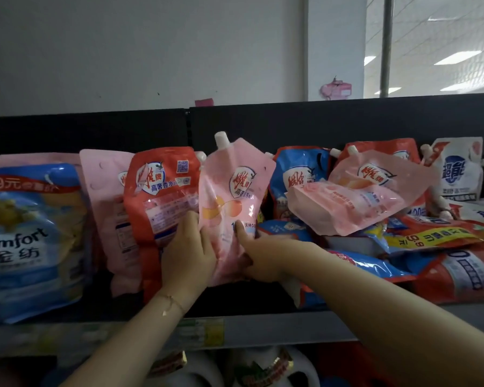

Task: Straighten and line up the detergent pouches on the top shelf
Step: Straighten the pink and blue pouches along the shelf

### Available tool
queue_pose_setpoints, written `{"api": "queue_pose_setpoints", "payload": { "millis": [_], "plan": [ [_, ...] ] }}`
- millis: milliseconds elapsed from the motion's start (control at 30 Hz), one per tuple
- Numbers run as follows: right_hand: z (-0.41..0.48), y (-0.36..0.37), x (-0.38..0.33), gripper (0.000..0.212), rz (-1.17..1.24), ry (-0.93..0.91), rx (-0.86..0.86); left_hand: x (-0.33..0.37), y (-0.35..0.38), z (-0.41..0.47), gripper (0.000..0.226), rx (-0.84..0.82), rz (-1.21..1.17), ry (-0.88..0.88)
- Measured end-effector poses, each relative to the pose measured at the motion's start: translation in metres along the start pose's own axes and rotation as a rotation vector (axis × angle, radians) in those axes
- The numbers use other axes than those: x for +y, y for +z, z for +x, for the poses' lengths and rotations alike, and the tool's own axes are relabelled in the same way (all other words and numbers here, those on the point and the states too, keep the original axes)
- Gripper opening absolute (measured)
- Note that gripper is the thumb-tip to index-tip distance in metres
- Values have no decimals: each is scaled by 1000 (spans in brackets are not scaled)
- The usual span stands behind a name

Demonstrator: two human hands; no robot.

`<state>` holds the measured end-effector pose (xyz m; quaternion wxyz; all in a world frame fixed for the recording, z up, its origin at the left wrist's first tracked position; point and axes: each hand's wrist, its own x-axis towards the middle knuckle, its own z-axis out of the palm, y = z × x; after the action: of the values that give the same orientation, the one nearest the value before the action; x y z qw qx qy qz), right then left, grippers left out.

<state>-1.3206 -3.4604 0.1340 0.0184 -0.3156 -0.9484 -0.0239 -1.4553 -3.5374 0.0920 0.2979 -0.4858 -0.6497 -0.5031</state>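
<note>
Both hands hold a pink pouch [232,196] upright on the shelf [263,328].
At the left edge of the shelf stands a blue pouch [31,241], then a red pouch [162,191]. The left hand [189,255] curls its fingers round the left side of the pink pouch, near the shelf's middle. The right hand [259,258] pinches its lower right side, thumb in front. Toward the right edge lies a pile [430,236] of pouches.

The fingers of my right hand [260,256] are hidden behind the pink pouch [232,202], only the thumb showing on its front, and my left hand [189,255] blurs into the pouch's left edge, so I cannot tell its grip. The blue Comfort pouch [31,241] is cut by the left edge, the red pouch [464,275] by the right. Below, the price strip [201,332] and bottles [263,370] are too blurred to read.
</note>
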Motion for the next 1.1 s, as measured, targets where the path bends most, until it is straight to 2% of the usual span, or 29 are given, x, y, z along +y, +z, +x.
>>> {"api": "queue_pose_setpoints", "payload": {
  "millis": [100, 200, 333, 433, 533, 567, 667, 700, 767, 900, 1033, 1100],
  "plan": [
    [-9, -3, -22, 61, 75, -107, 102, -5, -10, -13, 25, -24, -17, 55],
    [-1, 9, -46, 36, -128, -208, -30, -11, -16, -29, 24, -15, -37, 11],
    [18, 20, -54, 38, -176, -168, -115, -15, -26, -34, 17, 40, -35, -22],
    [18, 14, -54, 44, -159, -192, -105, -13, -33, -34, 28, 62, -57, -47],
    [18, 20, -56, 47, -298, -266, -74, -8, -37, -37, 34, 61, -67, -54],
    [15, 20, -56, 44, -228, -198, -55, -3, -38, -38, 32, 45, -62, -34],
    [7, 18, -45, 38, -260, -229, 4, 11, -34, -40, 23, -56, -30, 73],
    [0, 15, -39, 35, -221, -173, 42, 16, -30, -40, 21, -96, -22, 98],
    [-16, 7, -26, 32, -148, -58, 154, 25, -21, -39, 21, -158, -24, 106],
    [-53, -20, 5, 26, -81, -45, 371, 49, -3, -37, 24, -203, -122, 125],
    [-87, -42, 50, 20, -88, 3, 389, 82, 15, -33, 9, -324, -216, 273],
    [-100, -43, 74, 22, -163, 79, 303, 99, 26, -30, 27, -372, -160, 382]
  ]
}}
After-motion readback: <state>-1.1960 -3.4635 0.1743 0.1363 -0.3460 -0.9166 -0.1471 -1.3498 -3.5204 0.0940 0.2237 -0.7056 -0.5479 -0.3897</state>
